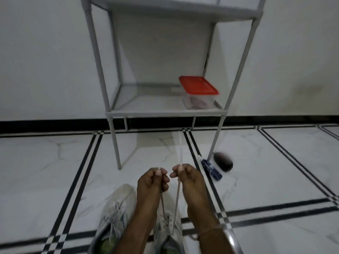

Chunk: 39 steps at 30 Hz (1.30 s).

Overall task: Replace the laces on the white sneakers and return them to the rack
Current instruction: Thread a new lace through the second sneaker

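**Both lace ends drawn up over the right sneaker**

We can read no brand. The pale marks on the blue object (211,169) by the rack's front right leg are too blurred to make out. Our left hand (154,182) and right hand (189,177) are raised side by side, close but not touching. Each has its fingers curled and its thumb pinching one end of the lace (177,198). The two strands run taut from the hands down to the right sneaker (167,228), which sits on the floor beneath our wrists. The left sneaker (117,204) lies just beside it, toe pointing toward the rack (167,113). The grey rack stands ahead against a white wall (45,61). On its lower shelf sits a clear container with a red lid (198,85). A dark oval object (222,161) lies beside the blue one. The floor (275,171) is white marble tile crossed by black stripes.
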### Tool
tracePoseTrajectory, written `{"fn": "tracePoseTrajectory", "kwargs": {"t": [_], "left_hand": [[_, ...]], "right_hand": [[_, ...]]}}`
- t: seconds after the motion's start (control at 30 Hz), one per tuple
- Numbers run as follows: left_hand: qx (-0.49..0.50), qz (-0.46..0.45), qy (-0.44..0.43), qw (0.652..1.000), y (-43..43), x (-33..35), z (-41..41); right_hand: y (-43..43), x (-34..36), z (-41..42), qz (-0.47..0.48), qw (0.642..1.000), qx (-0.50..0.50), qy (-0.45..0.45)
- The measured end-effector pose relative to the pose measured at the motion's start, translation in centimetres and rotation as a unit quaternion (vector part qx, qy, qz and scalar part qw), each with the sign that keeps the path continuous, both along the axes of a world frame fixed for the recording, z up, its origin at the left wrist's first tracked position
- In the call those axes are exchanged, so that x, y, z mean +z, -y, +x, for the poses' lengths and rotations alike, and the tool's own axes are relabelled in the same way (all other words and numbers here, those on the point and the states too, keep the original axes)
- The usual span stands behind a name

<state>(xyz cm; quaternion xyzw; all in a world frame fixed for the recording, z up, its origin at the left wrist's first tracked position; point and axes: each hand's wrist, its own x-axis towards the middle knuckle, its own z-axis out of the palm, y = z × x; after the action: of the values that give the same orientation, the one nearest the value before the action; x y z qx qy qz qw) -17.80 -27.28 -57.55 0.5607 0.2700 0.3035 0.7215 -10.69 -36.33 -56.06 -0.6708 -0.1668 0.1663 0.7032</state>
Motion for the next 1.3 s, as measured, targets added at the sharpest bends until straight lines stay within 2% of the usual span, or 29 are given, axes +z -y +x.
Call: {"fn": "tracePoseTrajectory", "kwargs": {"t": [0.13, 0.3, 0.7, 0.83, 0.97, 1.07, 1.13, 1.23, 1.3], "left_hand": [[0.009, 0.048, 0.035, 0.998, 0.2, 3.9, 0.7], [0.027, 0.115, 0.036, 0.992, 0.2, 7.7, 1.4], [0.022, 0.11, 0.032, 0.993, 0.2, 10.0, 0.9], [0.012, 0.072, 0.047, 0.996, -0.1, 10.0, 0.9], [-0.053, 0.041, 0.065, 0.996, -1.0, 9.0, 0.8], [-0.199, 0.076, 0.017, 0.977, -1.1, 6.8, -0.1], [-0.217, 0.049, -0.007, 0.975, -1.0, 5.1, -0.6], [-0.121, -0.08, 0.023, 0.989, -1.5, 3.5, -0.2], [-0.083, -0.16, 0.063, 0.982, -2.0, 3.0, 0.5]], "right_hand": [[-0.5, 3.4, -0.2, 0.014, 0.999, 0.008, 0.043], [-0.5, 6.8, -0.2, 0.031, 0.996, -0.007, 0.078], [0.1, 8.4, 0.1, 0.053, 0.995, 0.001, 0.08], [0.2, 8.5, -0.4, 0.058, 0.995, 0.045, 0.063], [-0.5, 8.1, -0.3, 0.07, 0.994, 0.076, 0.028], [-0.9, 7.9, 0.6, 0.069, 0.994, 0.089, 0.01], [-0.7, 7.2, 1.4, 0.055, 0.997, 0.059, 0.003], [0.9, 4.8, 1.8, -0.004, 1.0, -0.01, 0.011], [2.0, 2.0, 0.7, -0.046, 0.998, 0.045, -0.015]]}}
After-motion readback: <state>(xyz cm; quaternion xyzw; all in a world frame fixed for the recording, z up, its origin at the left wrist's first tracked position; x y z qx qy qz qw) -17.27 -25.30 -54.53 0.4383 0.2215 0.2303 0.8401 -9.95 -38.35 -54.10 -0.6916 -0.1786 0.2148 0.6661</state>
